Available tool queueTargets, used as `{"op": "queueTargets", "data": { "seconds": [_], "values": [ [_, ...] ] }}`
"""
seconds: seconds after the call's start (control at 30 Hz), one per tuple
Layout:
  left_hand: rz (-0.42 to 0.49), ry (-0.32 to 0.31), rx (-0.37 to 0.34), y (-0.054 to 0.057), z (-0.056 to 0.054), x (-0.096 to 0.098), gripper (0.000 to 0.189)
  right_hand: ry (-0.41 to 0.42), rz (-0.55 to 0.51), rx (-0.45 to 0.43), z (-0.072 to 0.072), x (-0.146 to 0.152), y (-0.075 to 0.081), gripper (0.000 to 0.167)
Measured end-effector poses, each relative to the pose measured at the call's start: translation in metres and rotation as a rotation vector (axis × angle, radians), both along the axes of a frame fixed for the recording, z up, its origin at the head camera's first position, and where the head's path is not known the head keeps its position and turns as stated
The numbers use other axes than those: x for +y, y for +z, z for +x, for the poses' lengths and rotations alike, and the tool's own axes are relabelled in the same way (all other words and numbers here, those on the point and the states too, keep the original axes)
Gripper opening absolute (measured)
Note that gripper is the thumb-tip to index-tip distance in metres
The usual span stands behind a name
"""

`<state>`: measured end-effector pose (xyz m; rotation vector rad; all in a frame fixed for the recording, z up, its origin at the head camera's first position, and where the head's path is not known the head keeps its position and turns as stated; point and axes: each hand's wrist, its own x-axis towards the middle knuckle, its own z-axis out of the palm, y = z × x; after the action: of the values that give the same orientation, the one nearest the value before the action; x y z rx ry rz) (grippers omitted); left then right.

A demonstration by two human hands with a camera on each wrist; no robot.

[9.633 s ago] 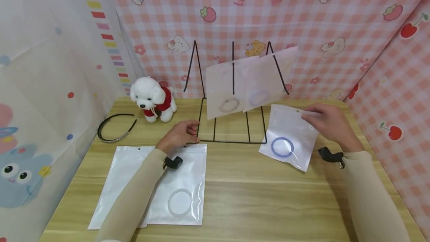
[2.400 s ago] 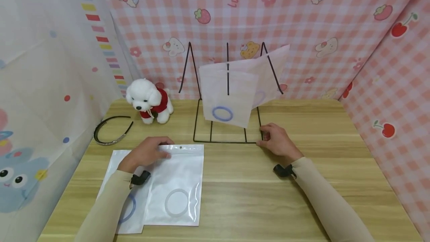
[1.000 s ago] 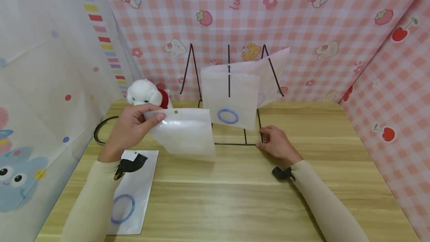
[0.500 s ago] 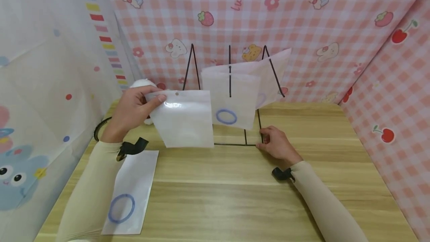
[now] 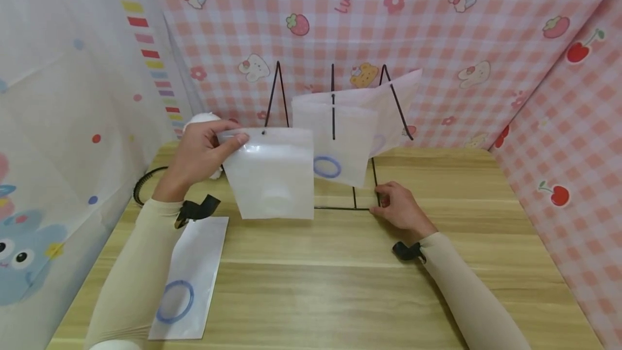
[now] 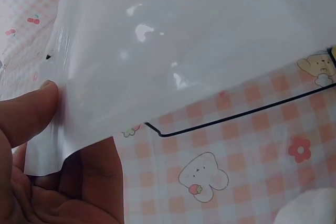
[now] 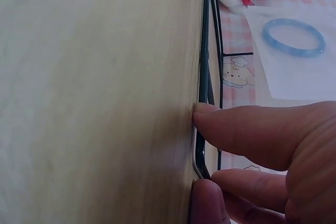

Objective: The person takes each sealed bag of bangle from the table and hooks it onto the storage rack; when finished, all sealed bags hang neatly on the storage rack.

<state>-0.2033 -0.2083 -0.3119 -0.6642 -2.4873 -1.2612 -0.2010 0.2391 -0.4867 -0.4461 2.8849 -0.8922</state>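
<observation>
My left hand (image 5: 196,153) pinches a white zip bag (image 5: 274,177) by its top left corner, thumb in front. The bag hangs upright before the black wire rack (image 5: 333,118), its punched hole overlapping the left prong's tip in the head view. In the left wrist view the glossy bag (image 6: 184,40) stretches away from the thumb (image 6: 31,108). At the rack's front right base corner, my right hand (image 5: 403,209) grips the wire, thumb on top in the right wrist view. Another bag (image 5: 340,128) with a blue bangle (image 5: 327,167) hangs from the middle prong.
Behind it, more bags (image 5: 400,101) hang on the middle and right prongs. On the table's left lies a white bag (image 5: 204,263) with a blue bangle (image 5: 175,301), partly under my left sleeve. A headband (image 5: 141,182) and a white plush dog (image 5: 204,118) are mostly hidden behind my left hand.
My left hand has lifted the bag off the table to the left prong, lately shifting it slightly right. Earlier, a blue-bangle bag went onto the middle prong, and my right hand took the rack's corner.
</observation>
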Motion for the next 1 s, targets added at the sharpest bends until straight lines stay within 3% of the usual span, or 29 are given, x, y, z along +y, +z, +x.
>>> {"op": "queueTargets", "data": {
  "seconds": [0.13,0.27,0.43,0.57,0.77,1.0],
  "values": [
    [-0.007,-0.012,0.009,0.002,-0.002,0.000,0.018,-0.005,0.002,0.001,0.001,0.000,0.000,0.055],
    [-0.061,0.022,0.008,0.003,-0.008,0.003,0.021,-0.006,-0.008,0.009,0.001,0.000,0.001,0.055],
    [-0.087,0.082,-0.068,0.003,-0.020,0.004,0.031,0.004,-0.020,0.014,0.001,-0.001,0.000,0.054],
    [-0.084,0.097,-0.118,0.003,-0.032,0.005,0.040,-0.006,-0.012,0.012,0.000,-0.001,-0.001,0.054],
    [-0.057,0.103,-0.067,0.005,-0.054,0.010,0.037,-0.013,-0.012,0.016,0.000,-0.001,-0.001,0.055],
    [-0.068,0.121,-0.111,0.009,-0.072,0.014,0.044,-0.010,-0.019,-0.007,0.001,-0.002,0.000,0.057]
  ]
}}
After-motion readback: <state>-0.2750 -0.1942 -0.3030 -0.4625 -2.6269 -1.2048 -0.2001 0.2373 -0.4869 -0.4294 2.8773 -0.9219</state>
